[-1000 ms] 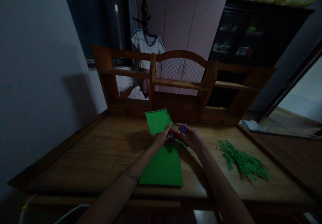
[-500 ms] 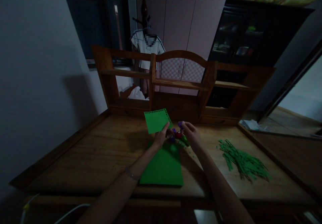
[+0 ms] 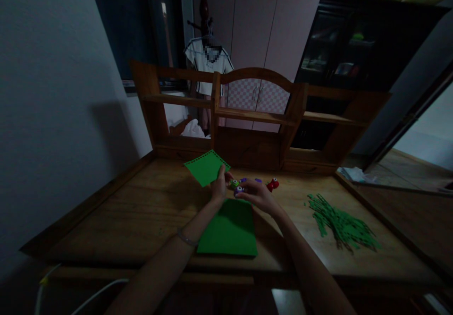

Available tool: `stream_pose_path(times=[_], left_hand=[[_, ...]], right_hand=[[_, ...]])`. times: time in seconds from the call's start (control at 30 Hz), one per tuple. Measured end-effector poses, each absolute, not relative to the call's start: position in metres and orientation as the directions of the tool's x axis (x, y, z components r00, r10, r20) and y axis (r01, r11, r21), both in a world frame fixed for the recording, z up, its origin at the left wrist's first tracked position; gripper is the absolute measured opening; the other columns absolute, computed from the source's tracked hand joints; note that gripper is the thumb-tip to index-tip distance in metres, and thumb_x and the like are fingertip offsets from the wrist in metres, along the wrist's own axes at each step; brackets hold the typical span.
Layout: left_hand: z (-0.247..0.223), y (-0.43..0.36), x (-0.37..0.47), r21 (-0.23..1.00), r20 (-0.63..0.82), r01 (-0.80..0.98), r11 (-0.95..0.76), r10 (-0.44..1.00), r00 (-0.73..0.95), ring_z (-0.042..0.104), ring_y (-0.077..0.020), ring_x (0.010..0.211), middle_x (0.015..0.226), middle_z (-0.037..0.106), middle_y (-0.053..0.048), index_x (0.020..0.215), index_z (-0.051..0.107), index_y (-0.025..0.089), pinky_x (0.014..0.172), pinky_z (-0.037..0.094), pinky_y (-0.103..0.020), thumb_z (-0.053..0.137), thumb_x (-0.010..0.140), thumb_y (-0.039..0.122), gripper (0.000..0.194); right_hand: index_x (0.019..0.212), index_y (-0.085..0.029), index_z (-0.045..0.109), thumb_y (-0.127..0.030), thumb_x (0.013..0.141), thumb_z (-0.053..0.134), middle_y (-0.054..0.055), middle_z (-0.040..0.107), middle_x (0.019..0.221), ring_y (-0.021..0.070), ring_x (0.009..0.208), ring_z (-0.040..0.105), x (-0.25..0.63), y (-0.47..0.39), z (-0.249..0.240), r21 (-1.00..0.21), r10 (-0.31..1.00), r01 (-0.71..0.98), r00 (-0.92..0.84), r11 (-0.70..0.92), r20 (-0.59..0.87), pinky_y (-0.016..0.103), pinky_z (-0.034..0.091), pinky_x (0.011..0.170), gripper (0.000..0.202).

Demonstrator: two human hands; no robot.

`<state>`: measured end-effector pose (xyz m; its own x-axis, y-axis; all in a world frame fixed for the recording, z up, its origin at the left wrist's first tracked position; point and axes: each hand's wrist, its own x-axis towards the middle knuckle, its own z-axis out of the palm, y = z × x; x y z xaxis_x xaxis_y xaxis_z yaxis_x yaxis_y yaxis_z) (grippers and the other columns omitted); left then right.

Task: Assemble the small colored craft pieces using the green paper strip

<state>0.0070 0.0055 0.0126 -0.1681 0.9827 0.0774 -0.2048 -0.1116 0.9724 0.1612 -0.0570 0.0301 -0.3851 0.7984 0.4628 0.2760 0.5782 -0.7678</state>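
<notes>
A green sheet of paper (image 3: 204,167) with a row of small holes along two edges is pinched in my left hand (image 3: 219,188), tilted above the table. My right hand (image 3: 260,196) has its fingers closed around a small purple craft punch (image 3: 239,191) with a round, eye-like top. Close to my left fingers is a green craft punch (image 3: 234,183). Further purple pieces lie behind my right hand, partly hidden. A red craft punch (image 3: 273,184) stands just beyond that hand. Below both hands lies a stack of green paper (image 3: 230,232).
A heap of perforated green paper strips (image 3: 339,223) lies on the right of the wooden table (image 3: 141,211). A wooden shelf unit (image 3: 253,115) rises along the back edge. A white wall (image 3: 106,131) borders the left side.
The green sheet has turned and shifted left with my left hand. My right hand has moved left and down to beside it. The red punch now shows to the right of my right hand.
</notes>
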Motion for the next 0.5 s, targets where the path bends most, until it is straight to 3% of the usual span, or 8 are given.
stream_pose_path(times=[0.13, 0.23, 0.37, 0.5], left_hand=[[0.015, 0.003, 0.01, 0.973, 0.044, -0.218, -0.082, 0.984, -0.171, 0.041, -0.0091, 0.043, 0.047, 0.05, 0.0, 0.05, 0.055, 0.017, 0.046, 0.03, -0.023, 0.039, 0.078, 0.063, 0.056], [0.019, 0.0, 0.011, 0.968, 0.049, -0.234, -0.086, 0.986, -0.16, 0.042, -0.009, 0.044, 0.048, 0.051, -0.001, 0.049, 0.054, 0.016, 0.046, 0.031, -0.022, 0.041, 0.078, 0.061, 0.054], [0.018, -0.001, 0.014, 0.972, 0.098, -0.199, -0.124, 0.986, -0.137, 0.041, -0.0087, 0.044, 0.048, 0.051, -0.001, 0.047, 0.053, 0.016, 0.046, 0.03, -0.022, 0.04, 0.077, 0.062, 0.057], [0.014, -0.003, 0.018, 0.981, 0.153, -0.113, -0.159, 0.987, -0.056, 0.037, -0.0082, 0.043, 0.047, 0.05, -0.002, 0.046, 0.055, 0.016, 0.047, 0.029, -0.023, 0.035, 0.079, 0.064, 0.061]], right_hand=[[0.084, -0.022, 0.07, -0.03, 0.064, 0.076, 0.003, 0.064, 0.079, 0.017, 0.075, 0.056, 0.164, -0.055, 0.028, -0.759, 0.799, 0.311, -0.424, 0.572, 0.427, 0.026, 0.041, 0.069, 0.022], [0.086, -0.021, 0.068, -0.032, 0.069, 0.072, 0.002, 0.063, 0.079, 0.0149, 0.072, 0.056, 0.165, -0.053, 0.03, -0.835, 0.858, 0.245, -0.298, 0.492, 0.418, 0.024, 0.042, 0.064, 0.021], [0.089, -0.02, 0.064, -0.037, 0.078, 0.062, -0.001, 0.06, 0.069, 0.0093, 0.056, 0.051, 0.169, -0.043, 0.03, -0.939, 0.943, -0.12, -0.038, 0.323, 0.329, 0.02, 0.042, 0.053, 0.021], [0.081, -0.018, 0.06, -0.037, 0.073, 0.068, -0.001, 0.06, 0.069, 0.0076, 0.051, 0.051, 0.174, -0.028, 0.022, -0.858, 0.986, -0.497, -0.026, 0.131, 0.165, 0.019, 0.043, 0.048, 0.021]])
